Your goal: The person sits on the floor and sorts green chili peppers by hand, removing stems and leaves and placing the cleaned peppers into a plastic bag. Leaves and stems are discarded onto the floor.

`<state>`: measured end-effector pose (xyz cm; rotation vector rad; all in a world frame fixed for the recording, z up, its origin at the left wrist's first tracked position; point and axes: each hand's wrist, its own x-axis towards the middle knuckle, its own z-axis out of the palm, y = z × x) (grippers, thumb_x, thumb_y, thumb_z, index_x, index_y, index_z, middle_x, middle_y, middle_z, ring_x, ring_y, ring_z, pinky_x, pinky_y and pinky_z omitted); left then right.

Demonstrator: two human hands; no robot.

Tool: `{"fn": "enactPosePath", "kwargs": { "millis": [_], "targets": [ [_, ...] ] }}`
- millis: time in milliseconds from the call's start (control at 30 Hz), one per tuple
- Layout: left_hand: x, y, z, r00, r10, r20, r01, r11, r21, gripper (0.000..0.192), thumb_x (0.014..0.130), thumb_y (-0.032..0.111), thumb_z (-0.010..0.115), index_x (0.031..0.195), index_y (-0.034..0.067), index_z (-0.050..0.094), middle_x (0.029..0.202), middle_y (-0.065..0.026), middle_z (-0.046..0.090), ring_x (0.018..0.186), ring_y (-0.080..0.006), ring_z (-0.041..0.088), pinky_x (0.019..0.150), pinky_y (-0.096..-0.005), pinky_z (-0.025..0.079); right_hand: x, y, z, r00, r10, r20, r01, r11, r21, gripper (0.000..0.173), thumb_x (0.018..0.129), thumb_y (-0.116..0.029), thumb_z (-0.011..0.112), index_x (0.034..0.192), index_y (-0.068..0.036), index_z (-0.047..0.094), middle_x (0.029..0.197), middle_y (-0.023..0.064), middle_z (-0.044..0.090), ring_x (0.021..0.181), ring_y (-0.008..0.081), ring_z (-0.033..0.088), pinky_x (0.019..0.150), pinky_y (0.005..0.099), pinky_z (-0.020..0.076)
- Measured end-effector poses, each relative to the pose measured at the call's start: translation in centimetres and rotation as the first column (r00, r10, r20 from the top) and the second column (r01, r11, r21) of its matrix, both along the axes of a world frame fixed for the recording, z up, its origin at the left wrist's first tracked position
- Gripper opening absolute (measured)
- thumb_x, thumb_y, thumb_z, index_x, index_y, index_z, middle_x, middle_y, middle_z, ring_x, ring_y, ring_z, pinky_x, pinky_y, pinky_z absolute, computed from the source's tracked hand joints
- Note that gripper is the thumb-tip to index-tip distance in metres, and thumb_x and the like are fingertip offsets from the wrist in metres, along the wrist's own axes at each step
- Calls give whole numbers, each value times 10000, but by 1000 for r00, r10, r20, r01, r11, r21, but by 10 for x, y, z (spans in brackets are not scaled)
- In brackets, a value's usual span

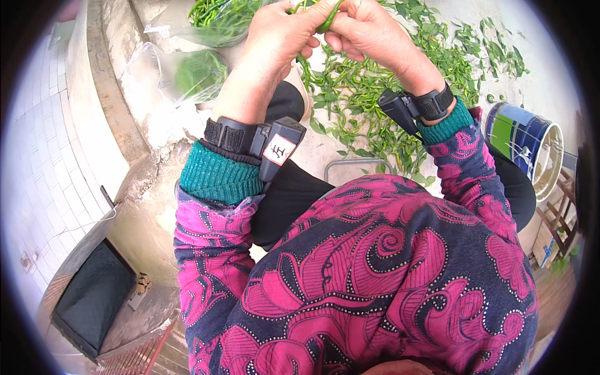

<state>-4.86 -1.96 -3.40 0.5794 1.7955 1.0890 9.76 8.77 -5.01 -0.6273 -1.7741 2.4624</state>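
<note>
Both hands are raised close together at the top edge of the head view. Between their fingertips is a green chili pepper (331, 18), pinched from both sides. My left hand (279, 35) also has green stems at its thumb, and another green chili (303, 70) hangs just below its fingers. My right hand (370, 30) has its fingers curled at the pepper's other side. Beneath the hands, a spread pile of green chilies with leaves (365, 101) covers the pale floor. The upper ends of some fingers are cut off by the frame.
Clear plastic bags, one with green chilies (220, 21) and one with blurred green contents (199, 75), lie at the left. A paint bucket (522, 145) lies tipped at the right, near a wooden rack (558, 211). Loose leaves (501, 54) are scattered beyond the pile.
</note>
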Motion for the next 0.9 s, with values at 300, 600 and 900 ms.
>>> {"fn": "enactPosePath", "kwargs": {
  "millis": [300,600,900],
  "targets": [
    [-36,-10,12,923,364,128,-381,910,161,112,905,103,588,814,38,580,639,-63,595,469,-143,555,354,-237,334,-22,-25,-104,923,-291,-252,199,922,-333,201,922,-216,591,864,-25,611,671,11,590,500,51,474,462,209,402],
    [-17,-17,47,957,273,100,-283,954,99,257,924,237,613,745,54,591,635,-26,569,490,-112,536,406,-194,321,15,-153,-349,664,-8,748,-522,712,470,269,796,-250,633,856,2,705,912,238,675,897,409,653,804,445,526],
    [-13,-8,34,976,164,146,-180,978,105,254,904,144,612,1074,-45,632,703,-26,602,558,-93,558,463,-187,339,50,-78,-286,899,-21,437,195,914,-357,85,849,-108,619,842,-26,601,801,131,683,577,142,596,533,290,511]
  ]
}}
